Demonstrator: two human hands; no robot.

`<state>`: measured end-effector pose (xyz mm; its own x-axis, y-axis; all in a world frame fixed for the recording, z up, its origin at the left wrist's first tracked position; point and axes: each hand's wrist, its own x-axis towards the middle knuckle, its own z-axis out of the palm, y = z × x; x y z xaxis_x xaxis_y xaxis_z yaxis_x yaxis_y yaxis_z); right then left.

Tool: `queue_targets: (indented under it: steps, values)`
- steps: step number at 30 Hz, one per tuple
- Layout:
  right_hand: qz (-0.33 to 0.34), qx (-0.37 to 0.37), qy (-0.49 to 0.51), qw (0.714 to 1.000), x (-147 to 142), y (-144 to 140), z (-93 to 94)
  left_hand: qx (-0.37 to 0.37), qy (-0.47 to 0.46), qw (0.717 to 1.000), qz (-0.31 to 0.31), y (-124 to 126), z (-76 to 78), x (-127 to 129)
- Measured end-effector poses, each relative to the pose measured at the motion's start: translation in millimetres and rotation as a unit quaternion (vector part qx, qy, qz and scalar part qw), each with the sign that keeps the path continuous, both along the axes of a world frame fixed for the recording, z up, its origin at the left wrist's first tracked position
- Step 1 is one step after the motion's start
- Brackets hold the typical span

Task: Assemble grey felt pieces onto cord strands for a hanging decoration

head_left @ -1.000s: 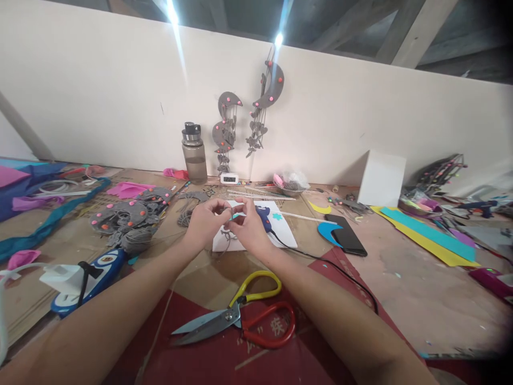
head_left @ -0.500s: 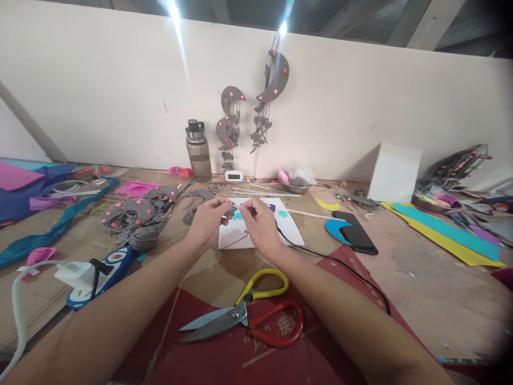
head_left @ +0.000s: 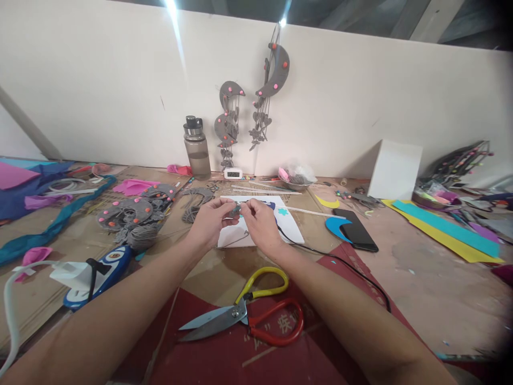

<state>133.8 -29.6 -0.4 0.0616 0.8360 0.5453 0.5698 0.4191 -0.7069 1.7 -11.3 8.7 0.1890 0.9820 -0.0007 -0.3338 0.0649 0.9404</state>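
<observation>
Grey piece pinched in left hand; right hand closed at its right edge, contents hidden: apparently fine fingertip work, next calling for steady alignment

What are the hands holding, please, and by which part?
The left hand pinches a small grey piece, exact part unclear; whether the right hand grips it cannot be told.

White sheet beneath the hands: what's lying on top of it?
On the white sheet: a turquoise flower shape, a grey string and part of a blue tool. The left hand and right hand cover its middle; anything hidden there can't be seen.
</observation>
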Motion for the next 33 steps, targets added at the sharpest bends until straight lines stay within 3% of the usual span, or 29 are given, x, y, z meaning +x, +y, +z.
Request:
queue_targets:
  steps: [7, 22, 29, 33]
  values:
    - [-0.012, -0.015, 0.017, 1.0, 5.9, 3.9, -0.7, -0.009, -0.015, 0.999, -0.049, 3.2, -1.1, -1.3]
    - [0.026, -0.009, 0.06, 0.998, 4.2, 0.3, -2.2, 0.001, 0.005, 1.0, 0.003, 3.6, -1.4, -1.7]
    - [0.024, -0.01, 0.06, 0.998, 3.1, -1.5, -1.0, 0.035, 0.07, 0.995, 0.062, 5.9, -3.8, -1.9]
    - [0.025, -0.035, 0.083, 0.996, 1.2, -2.5, -0.5, 0.044, 0.04, 0.997, 0.04, 6.6, -6.8, 0.5]
